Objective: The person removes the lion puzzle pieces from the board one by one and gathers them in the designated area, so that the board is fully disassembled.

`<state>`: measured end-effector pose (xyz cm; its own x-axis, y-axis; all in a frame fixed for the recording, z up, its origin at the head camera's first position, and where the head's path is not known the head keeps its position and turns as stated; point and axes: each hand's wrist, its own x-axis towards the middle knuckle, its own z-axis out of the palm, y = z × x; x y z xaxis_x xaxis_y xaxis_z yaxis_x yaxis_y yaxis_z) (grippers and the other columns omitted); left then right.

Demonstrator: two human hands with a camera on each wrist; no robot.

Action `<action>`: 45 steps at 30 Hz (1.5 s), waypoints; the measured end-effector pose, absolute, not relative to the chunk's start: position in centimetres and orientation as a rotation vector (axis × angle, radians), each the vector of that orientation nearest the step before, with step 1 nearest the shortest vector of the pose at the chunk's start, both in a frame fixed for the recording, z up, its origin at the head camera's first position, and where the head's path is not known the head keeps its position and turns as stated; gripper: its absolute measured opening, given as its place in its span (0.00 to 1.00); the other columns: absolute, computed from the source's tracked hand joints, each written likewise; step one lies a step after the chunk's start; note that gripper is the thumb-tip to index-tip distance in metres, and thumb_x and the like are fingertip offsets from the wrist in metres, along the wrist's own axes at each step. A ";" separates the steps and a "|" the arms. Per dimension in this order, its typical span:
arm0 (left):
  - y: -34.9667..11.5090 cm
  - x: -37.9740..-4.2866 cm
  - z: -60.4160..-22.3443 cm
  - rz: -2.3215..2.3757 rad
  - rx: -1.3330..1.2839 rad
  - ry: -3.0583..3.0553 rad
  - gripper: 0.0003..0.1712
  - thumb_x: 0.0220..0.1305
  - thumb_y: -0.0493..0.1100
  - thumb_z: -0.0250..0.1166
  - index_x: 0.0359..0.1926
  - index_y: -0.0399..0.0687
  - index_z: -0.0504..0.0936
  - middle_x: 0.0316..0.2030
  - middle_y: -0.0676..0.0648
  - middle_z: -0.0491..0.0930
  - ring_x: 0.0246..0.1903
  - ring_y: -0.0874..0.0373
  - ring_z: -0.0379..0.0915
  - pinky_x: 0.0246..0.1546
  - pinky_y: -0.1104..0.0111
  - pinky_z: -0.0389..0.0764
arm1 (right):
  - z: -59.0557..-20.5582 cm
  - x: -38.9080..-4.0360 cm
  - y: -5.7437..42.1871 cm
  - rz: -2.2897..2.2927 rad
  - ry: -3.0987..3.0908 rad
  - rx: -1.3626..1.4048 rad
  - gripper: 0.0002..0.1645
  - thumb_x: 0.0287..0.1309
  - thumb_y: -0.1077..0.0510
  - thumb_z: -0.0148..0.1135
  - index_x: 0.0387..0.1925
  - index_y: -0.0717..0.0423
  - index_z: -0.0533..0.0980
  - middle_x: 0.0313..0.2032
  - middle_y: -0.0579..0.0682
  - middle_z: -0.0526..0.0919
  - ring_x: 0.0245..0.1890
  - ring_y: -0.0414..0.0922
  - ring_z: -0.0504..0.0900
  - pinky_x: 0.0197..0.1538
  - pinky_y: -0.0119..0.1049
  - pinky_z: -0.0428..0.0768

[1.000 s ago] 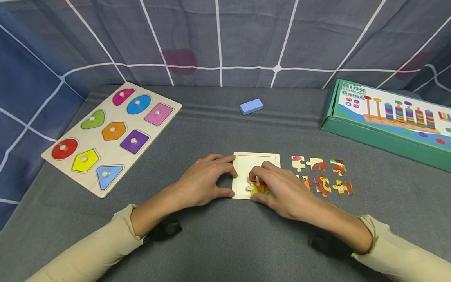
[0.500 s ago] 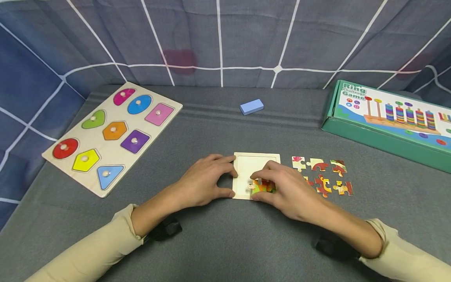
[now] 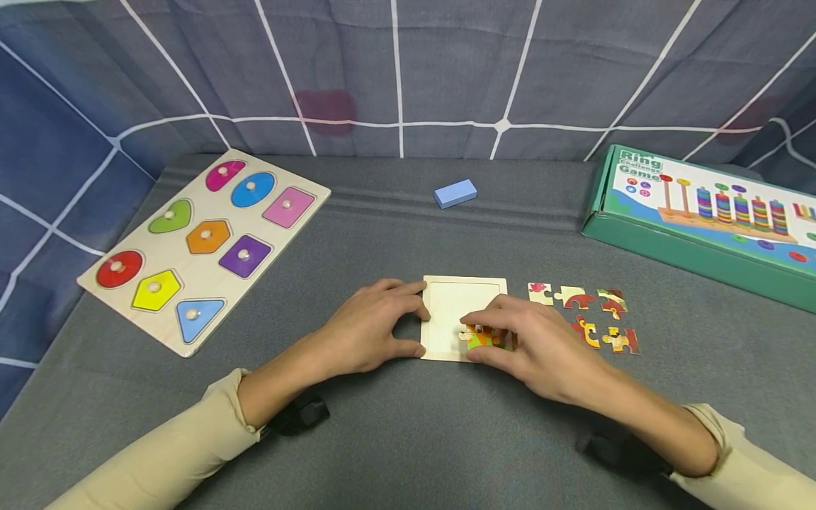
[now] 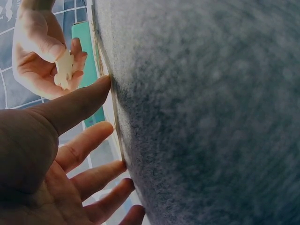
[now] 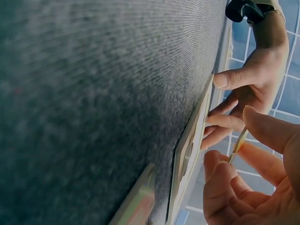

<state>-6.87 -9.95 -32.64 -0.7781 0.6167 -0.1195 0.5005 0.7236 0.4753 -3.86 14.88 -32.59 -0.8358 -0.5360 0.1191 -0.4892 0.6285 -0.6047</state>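
Observation:
My left hand (image 3: 370,329) touches the left side of a small square wooden puzzle tray (image 3: 446,301), thumb by the near corner and the other fingers spread along the edge. Between the thumb and fingers of my right hand (image 3: 551,347) is a jigsaw piece (image 3: 478,337), orange and green on its face. It is held above the tray's right half, and both wrist views show the piece (image 5: 240,140) raised off the tray. The tray's bare pale floor shows; its right side is partly hidden by my right hand.
Several loose jigsaw pieces (image 3: 616,340) lie in two rows right of the tray, some behind my right hand. A peg shape board (image 3: 204,262) lies at the left, a blue block (image 3: 455,193) further back, and a green game box (image 3: 695,248) at the back right.
My right hand has lifted the jigsaw piece from the tray's lower middle and moved slightly right with it. My left hand stays at the tray's edge.

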 end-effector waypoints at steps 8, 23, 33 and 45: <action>-9.9 -6.8 -32.7 0.607 0.877 2.665 0.20 0.53 0.50 0.77 0.46 0.52 0.84 0.68 0.44 0.68 0.65 0.45 0.64 0.60 0.44 0.66 | -32.2 -3.5 15.8 -1.001 2.799 -0.817 0.21 0.50 0.58 0.77 0.48 0.51 0.81 0.35 0.36 0.76 0.29 0.36 0.71 0.31 0.32 0.71; -9.8 -6.8 -32.7 0.622 0.877 2.663 0.20 0.52 0.49 0.78 0.46 0.51 0.84 0.68 0.44 0.68 0.65 0.44 0.64 0.60 0.43 0.66 | -32.0 -2.2 18.7 -1.027 2.851 -0.723 0.20 0.46 0.59 0.79 0.43 0.45 0.82 0.36 0.35 0.75 0.24 0.35 0.69 0.26 0.28 0.69; -9.8 -6.8 -32.7 0.619 0.874 2.663 0.20 0.52 0.49 0.78 0.45 0.51 0.84 0.68 0.44 0.68 0.65 0.44 0.63 0.60 0.44 0.66 | -32.6 -1.3 21.2 -1.017 2.897 -0.742 0.22 0.43 0.59 0.80 0.42 0.42 0.82 0.35 0.33 0.73 0.23 0.33 0.67 0.26 0.25 0.66; -9.8 -6.8 -32.6 0.629 0.880 2.665 0.20 0.52 0.48 0.78 0.45 0.51 0.85 0.68 0.43 0.68 0.65 0.43 0.64 0.60 0.44 0.66 | -33.6 0.0 23.6 -0.997 2.928 -0.672 0.26 0.40 0.60 0.81 0.45 0.43 0.83 0.32 0.33 0.72 0.24 0.33 0.66 0.25 0.25 0.63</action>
